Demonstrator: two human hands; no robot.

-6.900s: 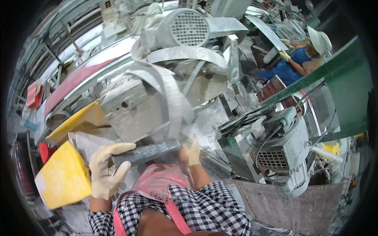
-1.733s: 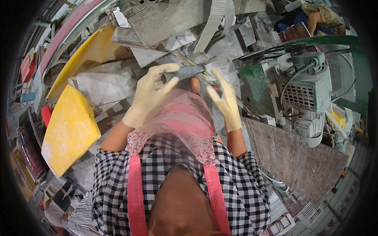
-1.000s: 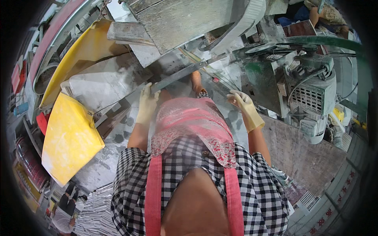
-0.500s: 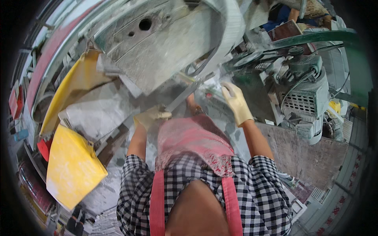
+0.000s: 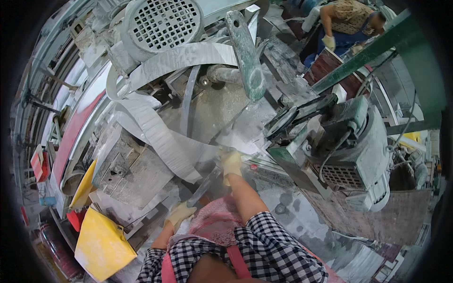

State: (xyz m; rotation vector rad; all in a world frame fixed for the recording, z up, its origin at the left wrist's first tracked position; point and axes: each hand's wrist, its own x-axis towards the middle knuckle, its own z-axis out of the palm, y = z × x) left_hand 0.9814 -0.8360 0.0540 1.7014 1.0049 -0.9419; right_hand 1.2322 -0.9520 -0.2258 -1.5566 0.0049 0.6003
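Note:
A narrow, flat grey metal bar [image 5: 204,187] slants up and away from in front of my apron. My left hand [image 5: 179,214], in a pale yellow work glove, is closed around its near end. Farther along, my right hand [image 5: 231,162] in a matching glove grips it, the fingers partly hidden and blurred. Just left of the right hand, a wide pale belt [image 5: 158,137] hangs in a loop from a dusty machine, its lower end close to the bar. Whether bar and belt touch, I cannot tell.
Above the belt are a round motor grille [image 5: 165,23] and a green metal arm [image 5: 247,56]. A second motor [image 5: 363,151] stands to the right. Yellow sheeting [image 5: 101,245] hangs at left. Another person [image 5: 349,23] works at the far right.
My right hand has gone from free and open to gripping the bar, moving left. The view has shifted, bringing the belt loop and upper motor into sight.

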